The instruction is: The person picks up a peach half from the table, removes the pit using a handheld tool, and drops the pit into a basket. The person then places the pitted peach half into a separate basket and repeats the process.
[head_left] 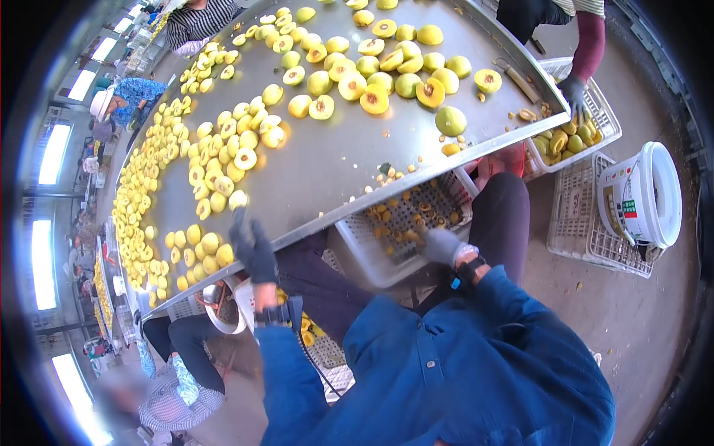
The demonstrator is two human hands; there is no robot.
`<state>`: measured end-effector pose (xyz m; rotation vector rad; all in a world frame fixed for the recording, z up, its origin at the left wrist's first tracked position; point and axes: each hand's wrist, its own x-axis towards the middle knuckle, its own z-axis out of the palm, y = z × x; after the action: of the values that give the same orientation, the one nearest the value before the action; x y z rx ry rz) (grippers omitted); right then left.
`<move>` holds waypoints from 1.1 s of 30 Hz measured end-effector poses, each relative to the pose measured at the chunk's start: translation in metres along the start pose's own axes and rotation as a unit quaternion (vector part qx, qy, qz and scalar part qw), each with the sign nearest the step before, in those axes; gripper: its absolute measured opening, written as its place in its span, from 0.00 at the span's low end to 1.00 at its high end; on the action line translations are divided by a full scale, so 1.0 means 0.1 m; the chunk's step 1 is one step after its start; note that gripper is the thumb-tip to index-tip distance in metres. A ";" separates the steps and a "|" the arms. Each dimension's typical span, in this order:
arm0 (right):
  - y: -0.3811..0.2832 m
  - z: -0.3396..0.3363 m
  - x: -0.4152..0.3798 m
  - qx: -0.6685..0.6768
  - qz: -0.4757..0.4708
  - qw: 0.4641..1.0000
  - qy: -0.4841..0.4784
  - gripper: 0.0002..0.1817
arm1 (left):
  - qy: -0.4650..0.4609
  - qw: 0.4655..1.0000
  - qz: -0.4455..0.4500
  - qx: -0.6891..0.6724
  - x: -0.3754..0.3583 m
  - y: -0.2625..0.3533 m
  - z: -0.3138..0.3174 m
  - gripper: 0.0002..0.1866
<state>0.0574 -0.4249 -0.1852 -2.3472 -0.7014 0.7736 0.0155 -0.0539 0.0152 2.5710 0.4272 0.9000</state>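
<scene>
My left hand (254,249), in a dark glove, is over the near edge of the metal table (312,189). Its fingers are stretched out and apart, and the fingertips come close to a yellow peach half (238,199). More peach halves (210,244) lie just left of it. My right hand (442,247), in a grey glove, is low over a white plastic crate (383,276) below the table edge. Orange-brown fruit pieces (425,215) are scattered in that crate. Motion smears the right fingers, so whether they hold a piece cannot be made out.
Larger yellow-green peaches (407,85), many cut, cover the far tabletop. A knife-like tool (520,83) lies near the right corner. At right, another person's gloved hand (573,93) reaches into a fruit crate (606,111). A white bucket (621,193) stands on a crate. Other people work at left.
</scene>
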 end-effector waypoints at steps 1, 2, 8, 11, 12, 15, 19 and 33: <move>-0.06 -0.04 -0.05 0.004 0.011 1.000 0.002 0.20 | -0.021 0.998 0.064 -0.010 0.24 0.04 0.26 0.19; -0.19 -0.16 -0.13 0.009 0.023 1.000 0.005 0.20 | -0.067 0.994 0.088 -0.019 0.47 0.18 0.52 0.19; -0.41 -0.46 -0.44 0.022 0.033 0.998 0.038 0.19 | -0.174 0.978 0.115 0.024 1.44 0.35 2.25 0.32; -0.52 -0.63 -0.58 0.025 0.032 0.999 0.017 0.20 | -0.202 0.972 0.114 0.047 1.38 0.42 2.50 0.29; -0.56 -0.68 -0.61 0.032 0.016 0.999 0.014 0.20 | -0.219 0.966 0.135 0.009 1.34 0.43 2.47 0.28; -0.73 -1.00 -0.60 0.143 -0.098 0.980 0.095 0.19 | -0.264 0.936 0.204 -0.110 1.12 0.51 2.10 0.28; -1.12 -1.45 -0.32 0.378 -0.023 0.889 0.258 0.22 | -0.341 0.879 0.271 -0.193 0.78 1.01 1.09 0.30; -1.70 -1.03 -0.54 0.337 -0.063 0.902 0.261 0.19 | -0.116 0.765 -0.207 -0.599 -0.85 1.57 0.47 0.29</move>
<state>0.0366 -0.3744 0.0131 -1.7233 -0.2748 0.2337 0.0066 -0.2379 0.0060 1.2782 0.1968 0.4109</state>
